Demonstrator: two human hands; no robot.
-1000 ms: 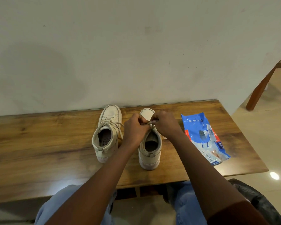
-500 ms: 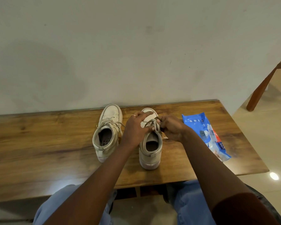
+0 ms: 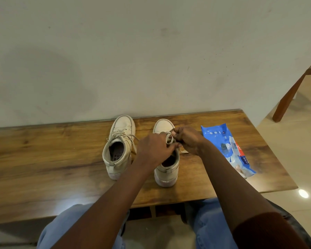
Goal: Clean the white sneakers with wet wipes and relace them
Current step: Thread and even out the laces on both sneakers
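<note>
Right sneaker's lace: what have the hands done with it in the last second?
The right hand pulled the lace out rightward, then came back; it and the left hand now pinch a loop over the right sneaker. The left sneaker, wipes pack and table stayed put.

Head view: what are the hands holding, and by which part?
Left hand and right hand both pinch the lace of the sneaker nearer the wipes pack, at its loops.

A home, seemingly — wooden table [image 3: 43, 159] against a plain wall [image 3: 133, 60], tiled floor [image 3: 294, 141].
</note>
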